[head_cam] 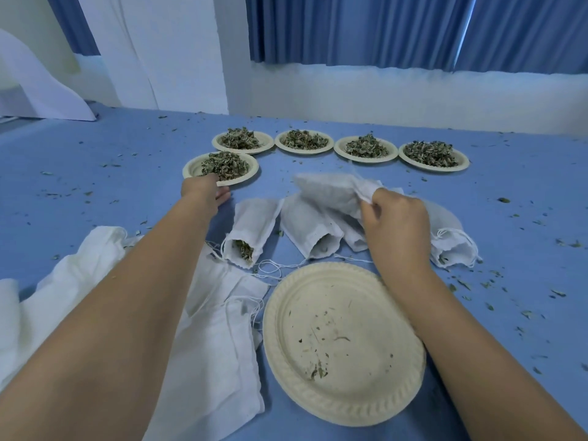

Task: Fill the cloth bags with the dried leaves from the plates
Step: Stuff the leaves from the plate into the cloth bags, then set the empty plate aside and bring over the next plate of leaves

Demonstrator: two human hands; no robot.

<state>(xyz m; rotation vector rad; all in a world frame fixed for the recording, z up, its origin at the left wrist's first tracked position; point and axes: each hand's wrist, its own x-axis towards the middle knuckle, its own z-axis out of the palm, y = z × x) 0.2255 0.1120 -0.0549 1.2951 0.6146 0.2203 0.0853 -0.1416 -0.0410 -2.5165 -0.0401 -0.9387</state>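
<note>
Nearest the person lies the emptied plate, holding only leaf crumbs; all positions below are taken from it. Just to its left, flat unfilled cloth bags lie in a loose heap on the blue table. Just beyond its far rim lie the filled bags, side by side with their open mouths towards the plate and leaf showing in at least one. Above these, beyond and slightly right of the emptied plate, the right hand has its fingers curled and pinches the gathered end of the lifted bag. That bag's long axis runs from the hand away to the far left; whether it holds leaves cannot be told. Beyond and to the left, the left hand is at the near rim of the nearest full plate. It appears closed on that rim with the thumb beneath; the fingertips are hidden. The dried leaves are heaped on that plate, left of the lifted bag and apart from it. The left hand is clearly the nearer, so drawing the plate towards the bags would fall to it. Farthest off, the back row of plates stands full.
</note>
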